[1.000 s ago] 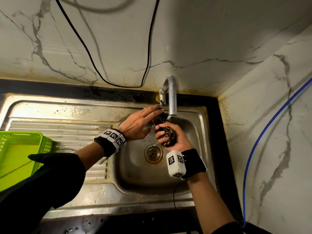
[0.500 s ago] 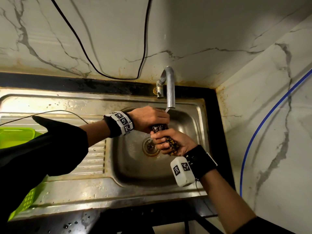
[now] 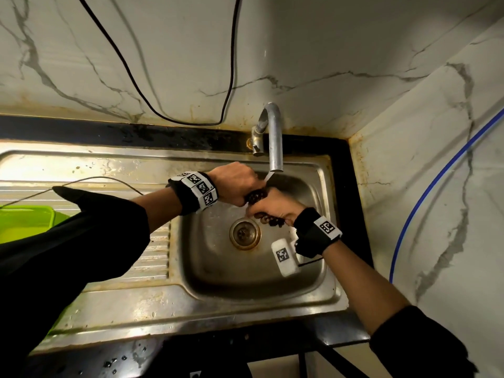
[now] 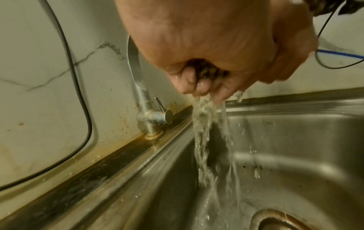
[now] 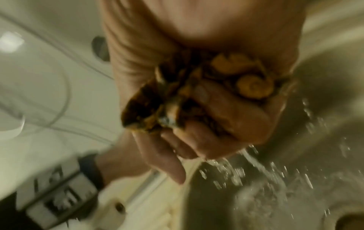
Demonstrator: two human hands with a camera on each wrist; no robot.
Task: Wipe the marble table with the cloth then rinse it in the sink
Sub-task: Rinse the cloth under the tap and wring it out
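A dark brown cloth with yellow patterns (image 3: 255, 196) is bunched between both hands over the steel sink bowl (image 3: 207, 266), just below the tap spout (image 3: 275, 148). My left hand (image 3: 240, 186) grips its upper end in a fist, and my right hand (image 3: 272, 207) grips its lower end. In the left wrist view a bit of cloth (image 4: 204, 68) shows inside the fist and water (image 4: 208, 140) streams down from it. The right wrist view is blurred but shows the cloth (image 5: 177, 99) squeezed in curled fingers with drops falling.
The sink drain (image 3: 245, 233) lies under the hands. A ribbed draining board (image 3: 152, 257) extends left, with a green basket (image 3: 27, 222) at the far left. A black cable (image 3: 152, 110) hangs on the marble wall, and a blue hose (image 3: 425, 203) runs along the right wall.
My left hand went from open beside the tap to gripping the cloth in a fist. Both hands moved slightly lower over the bowl, and the right wrist has turned.
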